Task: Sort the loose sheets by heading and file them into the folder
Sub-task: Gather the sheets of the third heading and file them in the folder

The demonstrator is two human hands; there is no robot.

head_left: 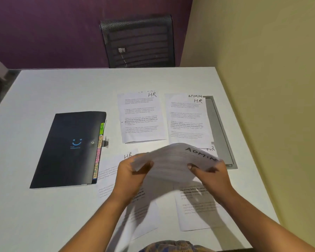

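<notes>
Sorting step: left hand [133,172] and right hand [210,174], each grip curled onto the ADMIN sheet [178,159] over the table [62,91]; next needs its matching pile, folder [67,150] closed

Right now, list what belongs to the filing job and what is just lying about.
Job: stack headed ADMIN, held in the left hand and right hand; HR sheet; sheet pile showing ADMIN and HR; black folder with coloured tabs.
Lying about: mesh chair beyond the table; grey slot in the table.
</notes>
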